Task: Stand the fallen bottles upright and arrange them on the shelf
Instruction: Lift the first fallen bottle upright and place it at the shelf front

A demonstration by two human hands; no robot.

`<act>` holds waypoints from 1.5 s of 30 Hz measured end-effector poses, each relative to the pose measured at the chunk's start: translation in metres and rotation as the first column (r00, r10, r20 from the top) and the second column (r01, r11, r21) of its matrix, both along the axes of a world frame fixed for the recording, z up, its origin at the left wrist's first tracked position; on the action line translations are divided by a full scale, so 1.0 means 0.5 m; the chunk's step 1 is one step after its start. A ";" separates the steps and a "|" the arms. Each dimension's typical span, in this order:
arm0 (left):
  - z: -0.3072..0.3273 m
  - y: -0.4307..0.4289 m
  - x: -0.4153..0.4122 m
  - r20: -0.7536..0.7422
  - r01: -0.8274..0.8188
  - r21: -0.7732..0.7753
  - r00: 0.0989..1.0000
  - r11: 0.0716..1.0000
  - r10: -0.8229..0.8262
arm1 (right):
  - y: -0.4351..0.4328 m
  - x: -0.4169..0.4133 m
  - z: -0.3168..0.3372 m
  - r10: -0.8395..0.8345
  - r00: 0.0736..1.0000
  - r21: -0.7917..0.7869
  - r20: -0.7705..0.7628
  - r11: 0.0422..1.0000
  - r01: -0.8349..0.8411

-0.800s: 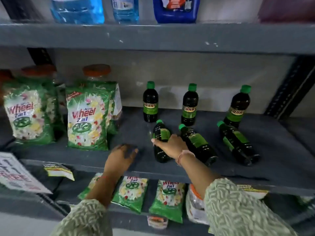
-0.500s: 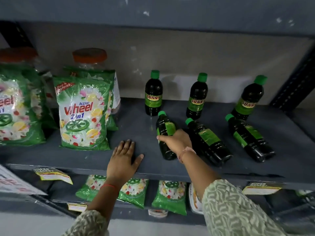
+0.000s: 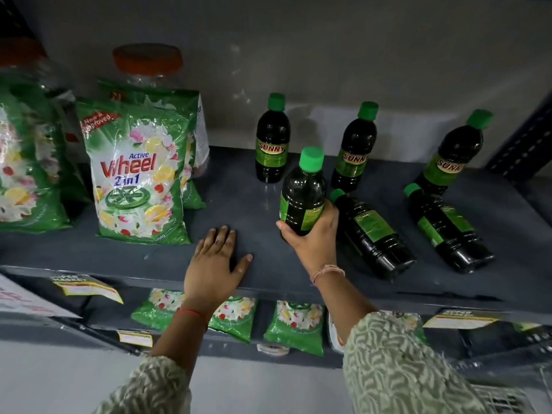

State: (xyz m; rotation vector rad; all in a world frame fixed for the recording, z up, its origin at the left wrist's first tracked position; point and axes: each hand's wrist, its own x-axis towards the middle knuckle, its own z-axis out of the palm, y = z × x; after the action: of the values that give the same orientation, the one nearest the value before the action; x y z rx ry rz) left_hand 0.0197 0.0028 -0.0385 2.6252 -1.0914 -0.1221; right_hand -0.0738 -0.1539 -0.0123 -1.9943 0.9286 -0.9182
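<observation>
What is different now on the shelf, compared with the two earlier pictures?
The right hand took hold of the leftmost fallen bottle and tipped it up; it is now nearly upright, cap on top, fingers around its lower part. The left hand stayed flat on the shelf. The other two fallen bottles still lie down, and the three standing bottles and the detergent packs did not move.

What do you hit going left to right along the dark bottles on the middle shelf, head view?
Back-left upright bottle → bottle held in right hand → second upright bottle → fallen bottle → second fallen bottle → far-right upright bottle.
</observation>
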 end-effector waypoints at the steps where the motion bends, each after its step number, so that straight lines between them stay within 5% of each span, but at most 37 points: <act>1: 0.000 -0.001 0.000 0.000 -0.002 0.006 1.000 1.000 0.002 | 0.000 0.000 -0.002 -0.024 0.999 -0.051 -0.034 0.998 0.022; 3: 0.000 -0.001 0.000 0.000 -0.002 0.007 1.000 1.000 0.002 | -0.002 0.001 -0.002 -0.033 0.998 -0.055 -0.047 0.998 0.031; 8: 0.002 -0.001 -0.002 -0.007 -0.008 -0.010 1.000 1.000 0.008 | -0.008 -0.023 -0.003 0.184 0.980 0.230 0.081 0.953 -0.197; 13: 0.002 -0.004 -0.003 -0.016 -0.023 -0.003 1.000 1.000 0.023 | -0.003 -0.014 -0.008 0.141 0.990 0.116 -0.001 0.983 -0.140; 18: 0.003 -0.004 -0.007 0.006 -0.022 0.000 1.000 1.000 0.022 | -0.012 -0.035 -0.005 0.262 0.956 0.280 0.129 0.916 -0.288; 23: -0.001 -0.002 -0.005 0.014 -0.024 -0.007 1.000 1.000 0.024 | -0.012 -0.023 -0.012 0.172 0.984 0.163 0.043 0.971 -0.177; 29: -0.002 -0.002 -0.003 0.013 -0.016 -0.017 1.000 1.000 0.016 | -0.039 -0.041 -0.016 0.264 0.961 0.319 0.083 0.907 -0.276; 45: -0.002 0.000 -0.004 0.030 -0.019 -0.019 0.999 1.000 0.020 | -0.047 -0.032 -0.020 0.296 0.955 0.297 0.014 0.911 -0.286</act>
State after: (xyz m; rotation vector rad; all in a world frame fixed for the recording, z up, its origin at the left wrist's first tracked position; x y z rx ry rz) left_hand 0.0179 0.0028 -0.0396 2.6288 -1.0710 -0.0673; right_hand -0.0900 -0.1773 -0.0225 -1.8270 0.7117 -0.5459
